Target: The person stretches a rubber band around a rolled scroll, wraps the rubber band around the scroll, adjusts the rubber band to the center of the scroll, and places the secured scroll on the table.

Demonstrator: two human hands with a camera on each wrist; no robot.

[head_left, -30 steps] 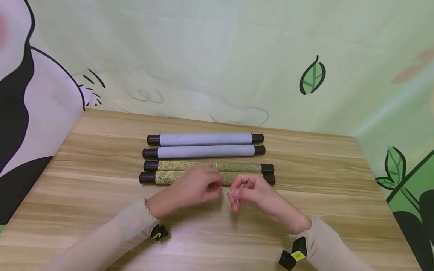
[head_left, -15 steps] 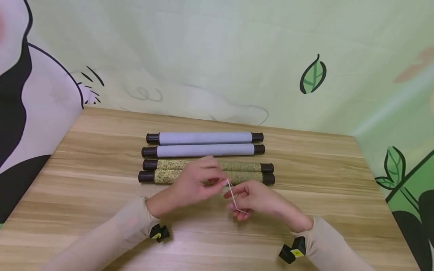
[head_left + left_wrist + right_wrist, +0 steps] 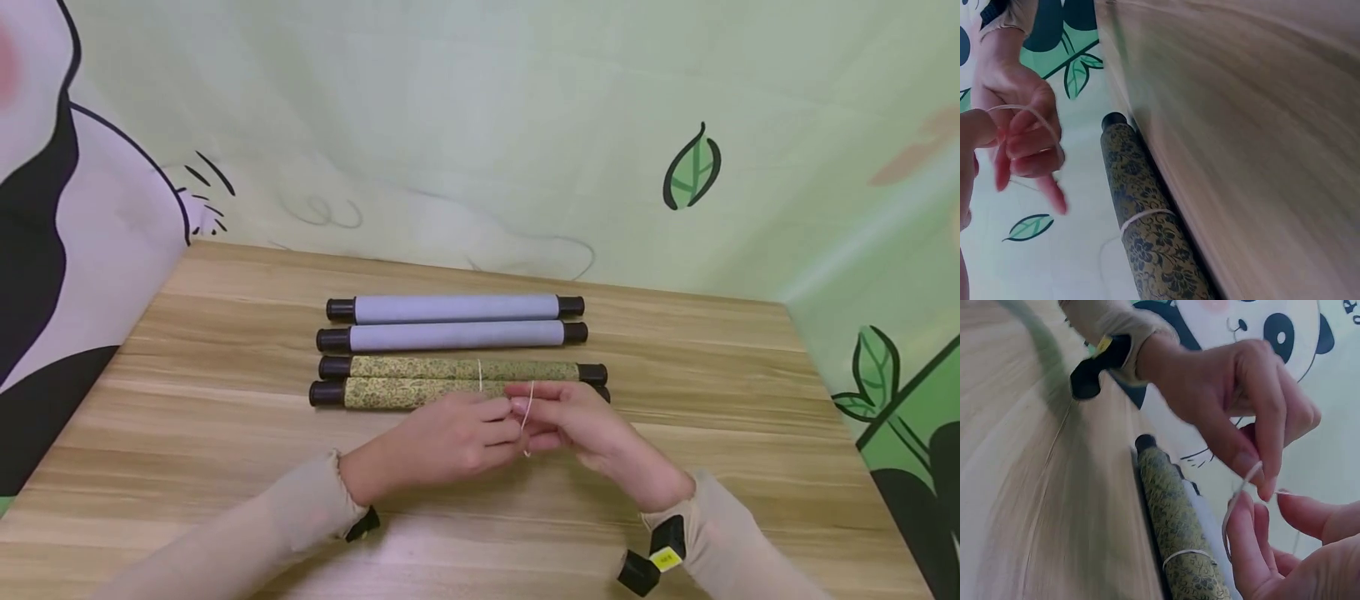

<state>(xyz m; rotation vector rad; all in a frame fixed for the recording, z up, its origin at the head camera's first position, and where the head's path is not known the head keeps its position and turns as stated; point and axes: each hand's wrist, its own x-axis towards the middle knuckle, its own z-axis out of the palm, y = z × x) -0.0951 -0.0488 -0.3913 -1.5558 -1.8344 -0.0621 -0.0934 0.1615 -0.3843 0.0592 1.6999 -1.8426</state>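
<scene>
Two gold patterned scrolls lie side by side with black end knobs: the rear scroll (image 3: pixel 412 367) and the front scroll (image 3: pixel 390 392). A thin white cord (image 3: pixel 1188 552) circles the front scroll in the right wrist view. Just before that scroll, my left hand (image 3: pixel 457 437) pinches the cord's loose part between thumb and forefinger. My right hand (image 3: pixel 581 421) meets it fingertip to fingertip, the cord (image 3: pixel 529 408) looping across its fingers. In the left wrist view, the right hand (image 3: pixel 1025 131) has curled fingers at the cord. The exact grip between the fingertips is partly hidden.
Two pale blue scrolls with black knobs, a farther scroll (image 3: pixel 453 307) and a nearer scroll (image 3: pixel 453 335), lie behind the patterned ones. They rest on a wood-grain table (image 3: pixel 750 400). A printed cloth backdrop (image 3: pixel 480 125) rises along the table's back edge.
The left hand has come down and right, off the patterned scrolls, uncovering the cord around them. The right hand's fingers have lifted slightly to meet it, and the cord's loop has shifted.
</scene>
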